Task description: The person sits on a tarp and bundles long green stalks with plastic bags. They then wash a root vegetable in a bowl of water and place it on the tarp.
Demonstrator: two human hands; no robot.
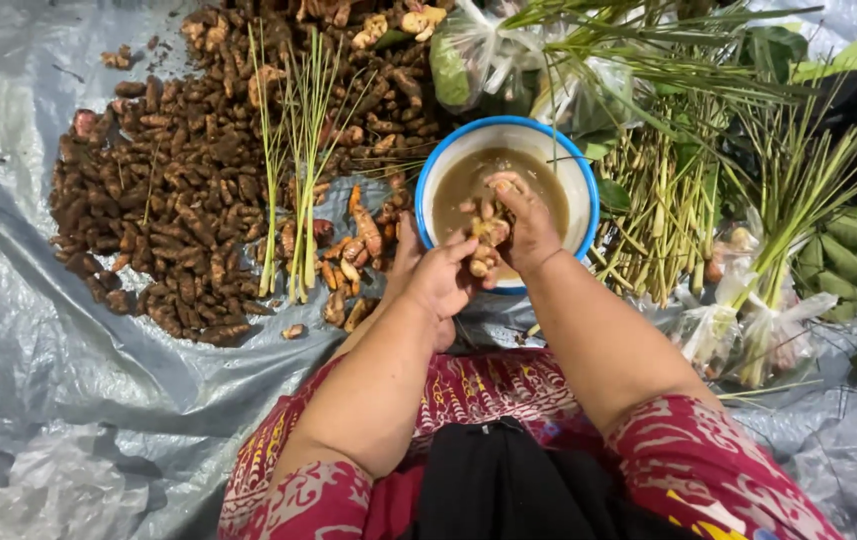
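My left hand (pixel 435 275) and my right hand (pixel 520 222) meet over the near rim of a white bowl with a blue rim (pixel 580 175). Both grip a knobbly piece of turmeric root (pixel 486 243), wet and yellowish. The bowl holds muddy brown water (pixel 463 180). Just left of the bowl lie several washed orange roots (pixel 358 245).
A big heap of dirty brown roots (pixel 173 205) covers the grey plastic sheet (pixel 28 340) at the left. Lemongrass stalks (pixel 298 150) lie across the heap. More lemongrass bundles (pixel 663 200), bagged stalks (pixel 748 320) and green leaves (pixel 853 260) crowd the right.
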